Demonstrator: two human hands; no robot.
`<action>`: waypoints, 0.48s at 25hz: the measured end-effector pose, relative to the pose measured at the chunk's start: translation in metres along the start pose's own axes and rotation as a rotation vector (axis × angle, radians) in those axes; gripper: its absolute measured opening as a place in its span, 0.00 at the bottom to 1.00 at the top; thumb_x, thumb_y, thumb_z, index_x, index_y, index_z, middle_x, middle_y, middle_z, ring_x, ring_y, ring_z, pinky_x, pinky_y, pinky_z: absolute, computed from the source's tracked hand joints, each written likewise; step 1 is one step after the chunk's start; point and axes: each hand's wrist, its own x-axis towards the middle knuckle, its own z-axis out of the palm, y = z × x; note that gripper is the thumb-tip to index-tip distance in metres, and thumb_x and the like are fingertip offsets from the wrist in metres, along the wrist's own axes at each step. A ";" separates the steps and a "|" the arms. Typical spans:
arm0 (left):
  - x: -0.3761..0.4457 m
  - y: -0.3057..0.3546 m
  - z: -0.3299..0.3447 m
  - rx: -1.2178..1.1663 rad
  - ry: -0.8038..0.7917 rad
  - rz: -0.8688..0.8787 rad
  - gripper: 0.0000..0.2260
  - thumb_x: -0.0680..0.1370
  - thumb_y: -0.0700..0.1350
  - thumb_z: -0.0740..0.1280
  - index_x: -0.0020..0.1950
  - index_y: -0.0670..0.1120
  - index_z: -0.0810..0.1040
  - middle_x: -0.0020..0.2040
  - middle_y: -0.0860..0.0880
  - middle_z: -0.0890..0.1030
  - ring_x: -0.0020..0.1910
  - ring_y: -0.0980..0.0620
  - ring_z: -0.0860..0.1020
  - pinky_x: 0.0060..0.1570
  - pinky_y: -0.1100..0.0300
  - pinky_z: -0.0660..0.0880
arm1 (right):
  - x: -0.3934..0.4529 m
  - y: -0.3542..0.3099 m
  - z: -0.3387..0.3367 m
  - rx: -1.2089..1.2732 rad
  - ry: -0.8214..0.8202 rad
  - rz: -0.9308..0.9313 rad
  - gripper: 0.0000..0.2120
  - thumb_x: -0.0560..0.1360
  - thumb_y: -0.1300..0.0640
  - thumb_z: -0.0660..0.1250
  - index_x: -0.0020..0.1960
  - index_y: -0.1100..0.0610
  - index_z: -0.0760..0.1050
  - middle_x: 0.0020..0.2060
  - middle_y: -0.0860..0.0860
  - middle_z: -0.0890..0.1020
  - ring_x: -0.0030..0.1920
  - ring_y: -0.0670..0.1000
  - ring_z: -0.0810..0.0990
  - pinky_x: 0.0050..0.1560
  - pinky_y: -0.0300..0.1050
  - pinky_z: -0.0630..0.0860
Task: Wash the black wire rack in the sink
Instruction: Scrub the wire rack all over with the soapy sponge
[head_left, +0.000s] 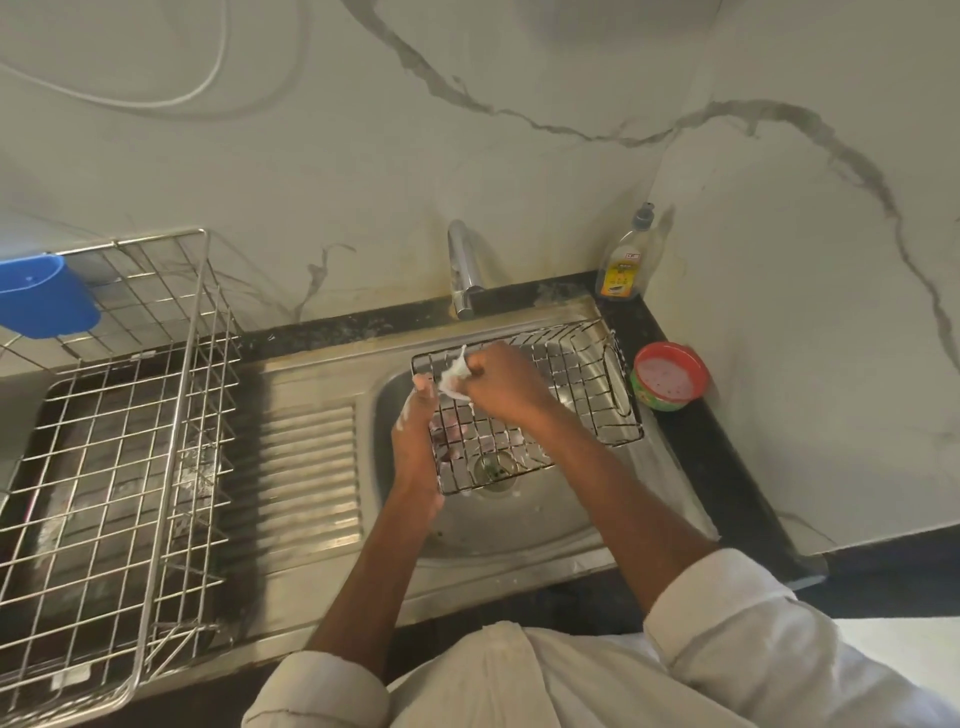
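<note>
Two bare hands work over a steel sink (519, 525) set into a dark desk (691, 457), seen from above. A black wire rack (566, 384) lies tilted across the basin, its far right end resting near the sink's back corner and its near edge over the drain (494, 467). The left hand (415, 441) grips the rack's left edge, thumb on top and fingers curled underneath, with soap suds on the thumb. The right hand (498, 382) sits on top of the rack near its left end, just beside the left thumb, fingers closed around a sudsy white scrubber (454, 376) pressed against the wires. A tap (462, 270) stands behind the sink, above the rack. On the desk to the right sit a soap bottle (623, 265) in the corner and a red-rimmed bowl (669, 376) just beside the rack's right end. To the left stands a steel dish drainer (130, 467) holding a blue cup (44, 296).
</note>
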 end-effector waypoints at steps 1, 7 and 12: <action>-0.001 -0.001 -0.001 -0.011 -0.010 0.028 0.42 0.65 0.83 0.66 0.70 0.59 0.81 0.66 0.46 0.85 0.67 0.44 0.82 0.68 0.39 0.77 | 0.003 0.002 -0.003 -0.223 -0.022 -0.015 0.08 0.78 0.57 0.72 0.54 0.60 0.84 0.44 0.53 0.85 0.35 0.46 0.78 0.32 0.38 0.68; -0.006 0.004 0.007 -0.008 -0.012 0.064 0.45 0.63 0.82 0.70 0.74 0.59 0.78 0.66 0.52 0.85 0.69 0.46 0.80 0.71 0.35 0.74 | 0.006 -0.001 0.011 -0.150 -0.085 0.166 0.09 0.74 0.54 0.78 0.46 0.57 0.81 0.40 0.52 0.83 0.41 0.52 0.84 0.40 0.43 0.78; -0.004 0.006 0.007 -0.028 0.008 0.027 0.42 0.62 0.82 0.70 0.70 0.60 0.80 0.66 0.54 0.84 0.69 0.46 0.80 0.68 0.34 0.75 | -0.006 0.033 -0.010 -0.190 0.439 0.338 0.10 0.75 0.58 0.76 0.55 0.55 0.84 0.51 0.50 0.87 0.49 0.49 0.84 0.34 0.36 0.66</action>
